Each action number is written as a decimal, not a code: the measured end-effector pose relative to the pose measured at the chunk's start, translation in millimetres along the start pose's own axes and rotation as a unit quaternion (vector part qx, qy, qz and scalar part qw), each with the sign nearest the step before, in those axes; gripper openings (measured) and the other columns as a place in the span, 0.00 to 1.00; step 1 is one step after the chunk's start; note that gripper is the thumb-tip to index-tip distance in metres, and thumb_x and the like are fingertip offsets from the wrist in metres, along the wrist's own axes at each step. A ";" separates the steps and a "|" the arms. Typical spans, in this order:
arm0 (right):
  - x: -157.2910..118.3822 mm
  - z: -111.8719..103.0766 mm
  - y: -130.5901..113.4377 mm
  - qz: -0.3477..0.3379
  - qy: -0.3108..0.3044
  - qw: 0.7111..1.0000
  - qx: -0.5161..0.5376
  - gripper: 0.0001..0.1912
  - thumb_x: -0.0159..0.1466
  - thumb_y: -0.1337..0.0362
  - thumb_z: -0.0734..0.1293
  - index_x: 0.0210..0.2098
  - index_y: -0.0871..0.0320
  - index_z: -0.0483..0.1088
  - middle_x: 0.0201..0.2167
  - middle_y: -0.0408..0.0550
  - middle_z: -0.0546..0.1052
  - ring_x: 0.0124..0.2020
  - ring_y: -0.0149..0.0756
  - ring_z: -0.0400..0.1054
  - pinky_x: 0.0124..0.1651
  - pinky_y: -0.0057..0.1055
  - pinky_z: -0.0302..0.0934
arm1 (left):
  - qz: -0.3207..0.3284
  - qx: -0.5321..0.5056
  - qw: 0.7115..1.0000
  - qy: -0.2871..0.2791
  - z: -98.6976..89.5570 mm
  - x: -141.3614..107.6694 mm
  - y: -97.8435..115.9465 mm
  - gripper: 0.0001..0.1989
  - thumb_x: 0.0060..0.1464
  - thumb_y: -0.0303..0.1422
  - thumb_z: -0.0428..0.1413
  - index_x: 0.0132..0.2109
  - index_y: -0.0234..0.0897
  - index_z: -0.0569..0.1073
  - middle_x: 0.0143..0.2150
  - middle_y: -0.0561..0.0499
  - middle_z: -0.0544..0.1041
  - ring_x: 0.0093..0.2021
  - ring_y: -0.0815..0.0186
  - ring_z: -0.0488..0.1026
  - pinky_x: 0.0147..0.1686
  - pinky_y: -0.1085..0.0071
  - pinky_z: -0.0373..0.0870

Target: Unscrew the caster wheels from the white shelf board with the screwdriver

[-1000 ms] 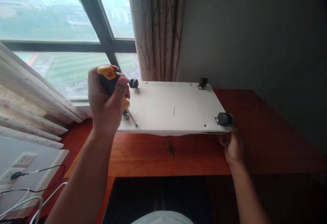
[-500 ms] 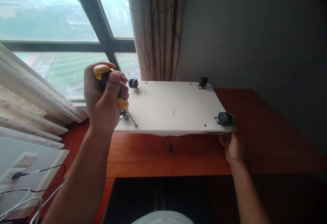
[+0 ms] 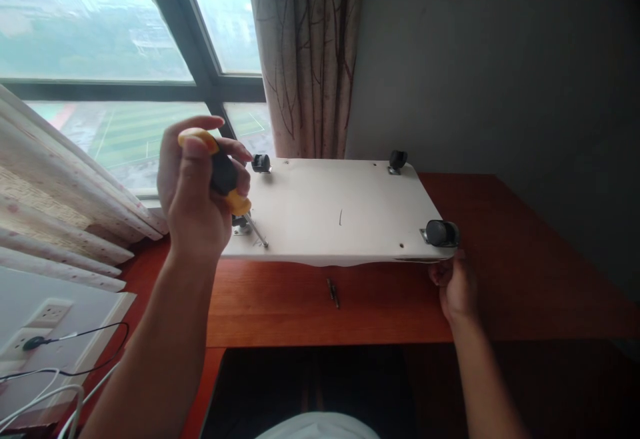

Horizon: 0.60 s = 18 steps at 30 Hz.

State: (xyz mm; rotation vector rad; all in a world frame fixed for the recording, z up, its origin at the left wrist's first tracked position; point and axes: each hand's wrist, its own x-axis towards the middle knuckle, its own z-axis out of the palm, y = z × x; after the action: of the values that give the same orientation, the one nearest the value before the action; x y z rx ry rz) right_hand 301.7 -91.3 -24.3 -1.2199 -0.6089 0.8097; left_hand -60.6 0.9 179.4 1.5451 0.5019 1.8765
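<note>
Over the white panel (image 3: 320, 199), a screwdriver (image 3: 225, 175) meets the near left corner

On the worktop (image 3: 380, 312), before the window (image 3: 125, 132), the panel sits with wheels upward. The left hand (image 3: 193, 209) grasps the screwdriver's yellow and black handle, index finger lifted away, the shaft slanting down to the surface; whether a screw sits under the tip is too small to tell. The right hand (image 3: 459, 289) is at the near right edge, fingers partly hidden beneath, so I cannot tell if it grips or merely steadies.

Casters are in place at all four corners: far left (image 3: 261, 163), far right (image 3: 398, 160), near right (image 3: 440, 233) and near left (image 3: 241, 223), the last partly covered. That part looks done. What seems left is the fastening: a far right hole (image 3: 375, 165) and a near right hole (image 3: 401, 245) show dark, and a few loose screws (image 3: 333, 292) lie in front. Whether the screwdriver is driving or loosening does not show
</note>
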 end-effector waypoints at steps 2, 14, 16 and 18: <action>0.1 -0.3 0.2 0.003 0.000 1.000 -0.001 0.25 0.61 0.41 0.65 0.27 0.57 0.65 0.17 0.39 0.66 0.17 0.26 0.56 0.19 0.27 0.46 | -0.016 -0.009 1.000 -0.004 0.8 -1.2 2.4 0.10 0.63 0.43 0.54 0.42 0.42 0.73 0.33 0.48 0.78 0.23 0.68 0.74 0.16 0.72 0.65; -2.2 0.7 -2.4 0.003 -0.003 1.000 -0.008 0.25 0.62 0.41 0.65 0.27 0.57 0.65 0.17 0.39 0.67 0.17 0.26 0.57 0.20 0.27 0.47 | 0.005 0.057 0.998 0.017 3.1 -1.2 10.0 0.07 0.62 0.38 0.57 0.46 0.45 0.73 0.36 0.49 0.78 0.22 0.71 0.71 0.17 0.73 0.65; -2.4 0.9 -2.4 0.004 -0.002 1.000 -0.008 0.25 0.62 0.41 0.65 0.26 0.57 0.65 0.17 0.39 0.67 0.17 0.26 0.57 0.20 0.27 0.47 | -0.007 0.061 0.998 0.009 3.4 -1.7 11.0 0.10 0.64 0.40 0.54 0.46 0.44 0.75 0.38 0.47 0.78 0.27 0.67 0.74 0.20 0.70 0.70; -2.3 1.1 -2.3 0.002 0.000 1.000 -0.007 0.25 0.62 0.41 0.65 0.26 0.57 0.65 0.17 0.39 0.67 0.17 0.26 0.57 0.19 0.27 0.47 | 0.006 0.081 0.997 0.000 4.1 -1.7 11.6 0.08 0.63 0.37 0.54 0.44 0.42 0.76 0.40 0.47 0.79 0.32 0.65 0.76 0.26 0.68 0.75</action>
State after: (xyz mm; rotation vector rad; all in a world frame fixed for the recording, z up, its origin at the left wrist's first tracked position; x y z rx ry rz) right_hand 299.9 -92.9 -21.7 -1.2351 -0.6127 0.8101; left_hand -59.2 -9.1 186.7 1.6548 0.6589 1.8848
